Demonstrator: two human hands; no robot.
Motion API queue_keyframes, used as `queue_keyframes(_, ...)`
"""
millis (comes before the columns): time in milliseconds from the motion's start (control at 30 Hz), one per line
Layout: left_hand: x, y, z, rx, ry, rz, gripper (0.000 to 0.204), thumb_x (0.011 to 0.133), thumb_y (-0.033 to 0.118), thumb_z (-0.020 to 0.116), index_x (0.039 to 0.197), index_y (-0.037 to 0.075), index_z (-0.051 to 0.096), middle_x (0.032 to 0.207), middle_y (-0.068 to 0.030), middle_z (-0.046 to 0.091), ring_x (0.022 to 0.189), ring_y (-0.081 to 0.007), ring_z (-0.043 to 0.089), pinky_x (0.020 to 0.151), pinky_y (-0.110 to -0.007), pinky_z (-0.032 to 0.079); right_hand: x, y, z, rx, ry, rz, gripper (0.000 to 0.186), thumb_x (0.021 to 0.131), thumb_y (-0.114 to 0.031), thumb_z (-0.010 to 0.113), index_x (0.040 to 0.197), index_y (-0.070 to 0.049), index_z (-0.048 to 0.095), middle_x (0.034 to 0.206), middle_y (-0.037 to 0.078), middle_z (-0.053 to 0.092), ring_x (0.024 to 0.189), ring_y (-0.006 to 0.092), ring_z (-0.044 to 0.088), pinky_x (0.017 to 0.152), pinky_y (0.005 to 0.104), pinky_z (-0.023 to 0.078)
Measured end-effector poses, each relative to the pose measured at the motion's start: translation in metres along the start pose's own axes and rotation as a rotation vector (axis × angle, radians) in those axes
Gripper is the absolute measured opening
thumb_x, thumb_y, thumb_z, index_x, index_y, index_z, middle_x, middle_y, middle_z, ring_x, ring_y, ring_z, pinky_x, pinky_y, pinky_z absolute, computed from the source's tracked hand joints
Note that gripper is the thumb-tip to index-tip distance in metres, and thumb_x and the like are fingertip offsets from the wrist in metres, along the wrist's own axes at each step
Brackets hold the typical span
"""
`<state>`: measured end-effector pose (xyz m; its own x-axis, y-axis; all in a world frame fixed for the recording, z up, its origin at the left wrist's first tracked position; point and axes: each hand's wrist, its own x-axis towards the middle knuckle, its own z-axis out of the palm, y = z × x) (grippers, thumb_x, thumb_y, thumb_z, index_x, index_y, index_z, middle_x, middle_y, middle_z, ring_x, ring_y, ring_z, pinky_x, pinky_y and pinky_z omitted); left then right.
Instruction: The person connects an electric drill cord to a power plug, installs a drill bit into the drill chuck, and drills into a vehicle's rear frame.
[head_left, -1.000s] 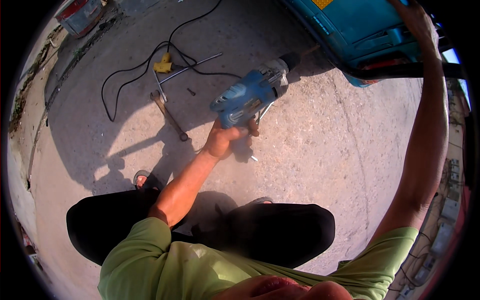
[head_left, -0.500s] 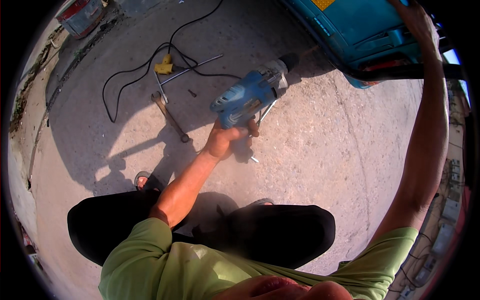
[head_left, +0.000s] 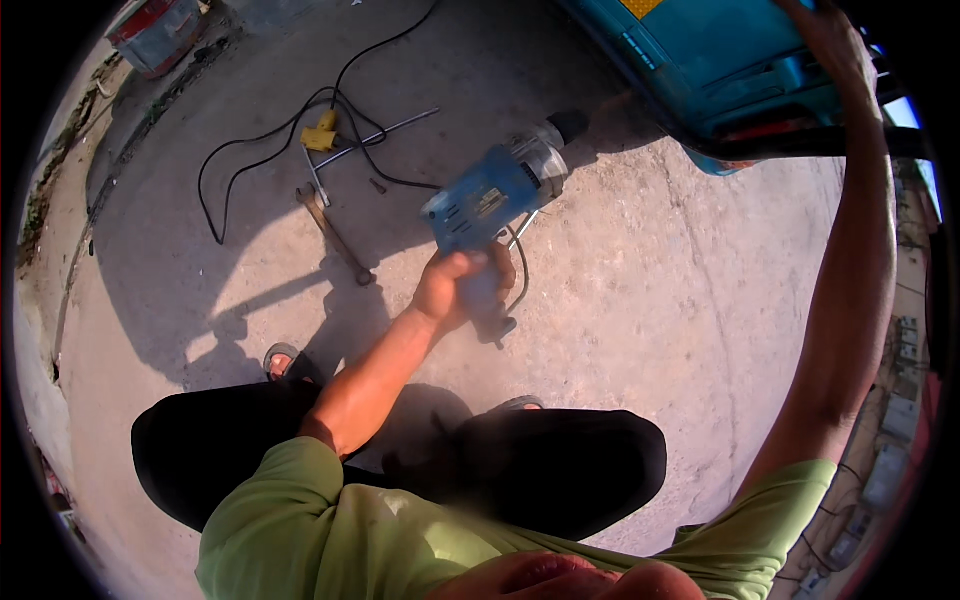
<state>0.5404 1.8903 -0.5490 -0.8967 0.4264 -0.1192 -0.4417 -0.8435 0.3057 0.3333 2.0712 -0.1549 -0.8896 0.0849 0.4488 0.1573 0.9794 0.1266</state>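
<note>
My left hand is wrapped round the handle of a blue electric drill. The drill is held above the concrete, its dark chuck pointing up and right; motion blurs it a little. A black cord loops by its handle. At the upper right, my right hand is stretched out to a teal machine body and lies against its far edge. The picture's rim cuts off its fingertips, so I cannot see how they are placed.
On the ground lie a combination wrench, a metal T-shaped bar, a small bolt and a yellow plug connector on a long black cable. A red and grey bucket stands far left. A black tube edges the machine.
The drill in my left hand has shifted slightly left and turned, and its cord now shows beside the handle. My right hand stays on the teal machine.
</note>
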Motion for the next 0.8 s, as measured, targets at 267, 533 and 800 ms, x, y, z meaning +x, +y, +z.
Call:
queue_keyframes(267, -0.004, 0.002, 0.023, 0.206, 0.048, 0.067, 0.042, 0.090, 0.009, 0.061, 0.131, -0.001, 0.056, 0.105, -0.0158, 0.070, 0.092, -0.0247, 0.070, 0.075, -0.036, 0.061, 0.003, 0.012, 0.012, 0.342, 0.084, -0.098, 0.061, 0.092, -0.030, 0.075, 0.142, 0.001, 0.059, 0.125, 0.022, 0.069, 0.105, 0.0296, 0.070, 0.088, 0.0402, 0.061)
queue_keyframes(533, -0.009, 0.005, 0.012, 0.398, 0.088, 0.133, 0.044, 0.086, 0.005, 0.065, 0.129, -0.001, 0.058, 0.104, -0.0127, 0.069, 0.090, -0.0216, 0.069, 0.073, -0.035, 0.060, -0.006, 0.012, 0.019, 0.291, 0.120, -0.163, 0.062, 0.094, -0.030, 0.073, 0.147, -0.003, 0.055, 0.126, 0.022, 0.069, 0.105, 0.0290, 0.071, 0.091, 0.0405, 0.061)
queue_keyframes(800, -0.007, -0.005, 0.013, -0.109, 0.093, -0.048, 0.031, 0.087, 0.023, 0.065, 0.110, 0.002, 0.066, 0.096, -0.0114, 0.067, 0.079, -0.0231, 0.065, 0.073, -0.036, 0.054, 0.006, 0.008, 0.011, 0.221, 0.008, -0.025, 0.063, 0.094, -0.032, 0.073, 0.148, -0.004, 0.055, 0.123, 0.021, 0.070, 0.104, 0.0296, 0.071, 0.094, 0.0411, 0.060)
